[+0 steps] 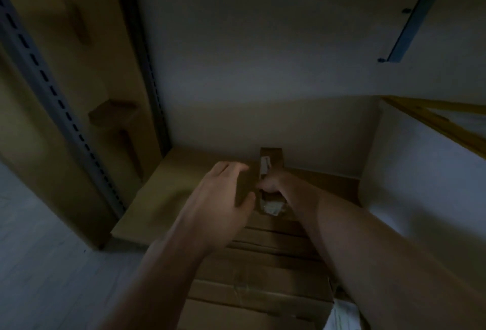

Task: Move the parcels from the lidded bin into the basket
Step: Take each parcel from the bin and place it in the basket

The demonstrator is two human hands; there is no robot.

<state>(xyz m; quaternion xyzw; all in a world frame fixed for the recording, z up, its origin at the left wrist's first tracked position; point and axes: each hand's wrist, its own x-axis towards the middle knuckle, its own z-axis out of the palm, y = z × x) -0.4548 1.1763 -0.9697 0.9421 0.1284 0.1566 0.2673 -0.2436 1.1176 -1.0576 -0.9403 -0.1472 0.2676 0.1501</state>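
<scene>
parcel (271, 171) long axis runs away from the camera; right hand (272, 186) grips it, left hand (223, 190) rests open-fingered against its side.

Access is bounded on the left by a slotted metal upright (56, 100) and cardboard panel (86, 71), behind by the wall (263, 66), on the right by a white surface (420, 177). Open room is left above the stacked cardboard (263, 264).
</scene>
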